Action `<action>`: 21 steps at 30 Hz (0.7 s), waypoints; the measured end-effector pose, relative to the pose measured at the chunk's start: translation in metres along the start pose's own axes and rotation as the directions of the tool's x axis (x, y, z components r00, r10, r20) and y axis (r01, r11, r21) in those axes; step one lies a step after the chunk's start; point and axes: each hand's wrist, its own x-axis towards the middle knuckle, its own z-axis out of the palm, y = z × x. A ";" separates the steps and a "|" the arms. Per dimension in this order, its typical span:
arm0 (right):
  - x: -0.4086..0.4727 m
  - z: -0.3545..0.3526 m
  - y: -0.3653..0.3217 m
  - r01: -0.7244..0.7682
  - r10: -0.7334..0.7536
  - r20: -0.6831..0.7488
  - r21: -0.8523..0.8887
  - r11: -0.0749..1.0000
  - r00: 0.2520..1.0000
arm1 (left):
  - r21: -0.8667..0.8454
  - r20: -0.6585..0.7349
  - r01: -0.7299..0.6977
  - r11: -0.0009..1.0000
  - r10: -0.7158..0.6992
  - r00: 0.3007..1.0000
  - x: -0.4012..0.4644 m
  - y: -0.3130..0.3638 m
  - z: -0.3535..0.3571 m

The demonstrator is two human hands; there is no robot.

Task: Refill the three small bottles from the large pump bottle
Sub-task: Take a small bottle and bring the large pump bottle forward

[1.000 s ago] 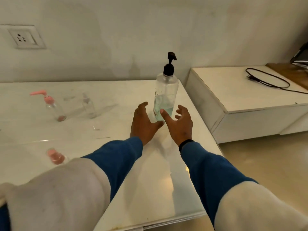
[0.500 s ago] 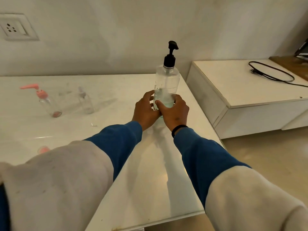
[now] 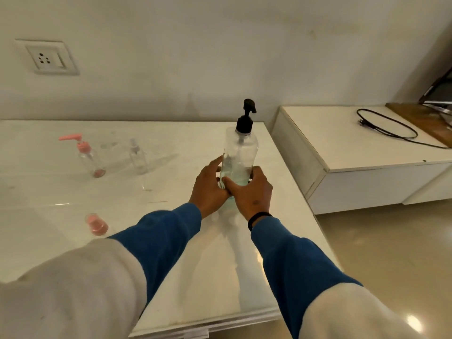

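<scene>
A second ago both your hands were spread, short of the large pump bottle [image 3: 241, 155]; now your left hand [image 3: 209, 189] and right hand [image 3: 252, 192] are wrapped round its lower body, a two-handed grip on the part holding pale liquid. The bottle stands upright near the right edge of the tabletop [image 3: 171, 265]. I judge refilling not yet begun: the pink-pump small bottle [image 3: 89, 159] and the clear small bottle [image 3: 138, 159] stand well apart to the left, and the pink-based small bottle [image 3: 96, 225] sits nearer you. The tabletop is white and glossy; behind is a plain wall with a socket [image 3: 47, 57], and a white low cabinet [image 3: 367, 157] carries a black cable [image 3: 389, 128].
</scene>
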 end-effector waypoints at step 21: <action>-0.171 0.038 -0.053 0.029 0.013 0.258 -0.161 0.987 0.966 | -0.117 -0.001 0.197 0.973 -0.198 0.980 -0.180 -0.031 -0.095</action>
